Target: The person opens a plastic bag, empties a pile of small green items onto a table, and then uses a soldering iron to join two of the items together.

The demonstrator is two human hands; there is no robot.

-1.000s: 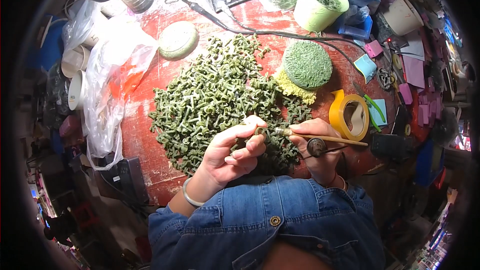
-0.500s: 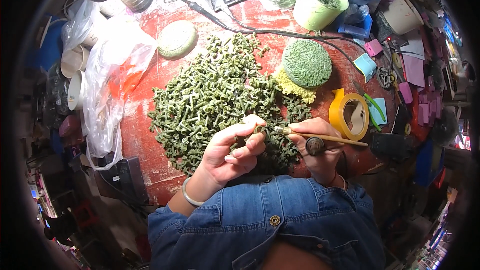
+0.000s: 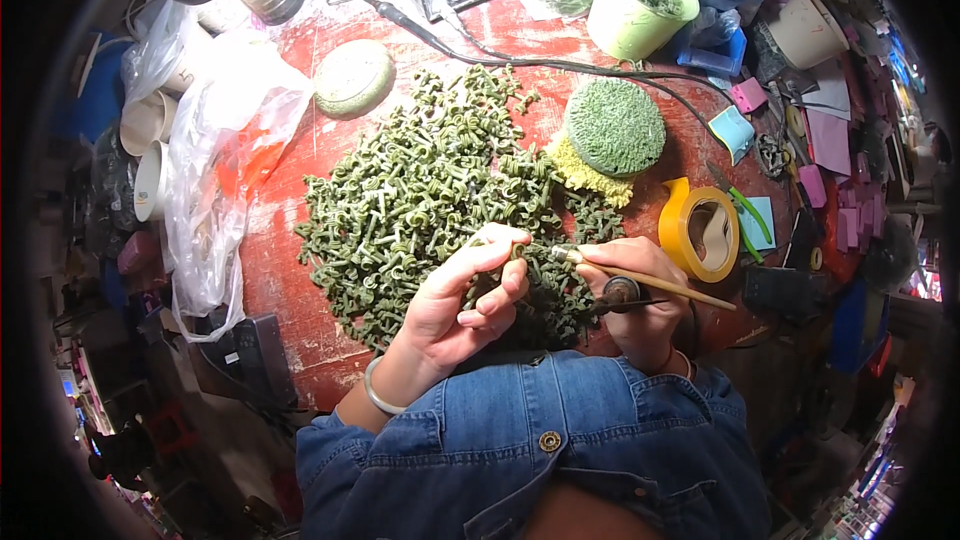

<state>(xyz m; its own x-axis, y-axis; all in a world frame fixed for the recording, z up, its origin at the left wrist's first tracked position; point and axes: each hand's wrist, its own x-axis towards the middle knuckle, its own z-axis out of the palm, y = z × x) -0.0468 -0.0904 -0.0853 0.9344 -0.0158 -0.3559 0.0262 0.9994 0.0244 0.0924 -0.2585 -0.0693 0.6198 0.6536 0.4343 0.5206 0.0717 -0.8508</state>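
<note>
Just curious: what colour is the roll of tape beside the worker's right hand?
Yellow tape roll, clearest in the head view.

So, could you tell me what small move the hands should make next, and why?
Probably ease the thin brush tip forward onto the small green piece. The left hand pinches that piece above the heap of green pieces, and the right hand holds the brush with its tip just beside the piece, so contact looks like the nearest step.
</note>
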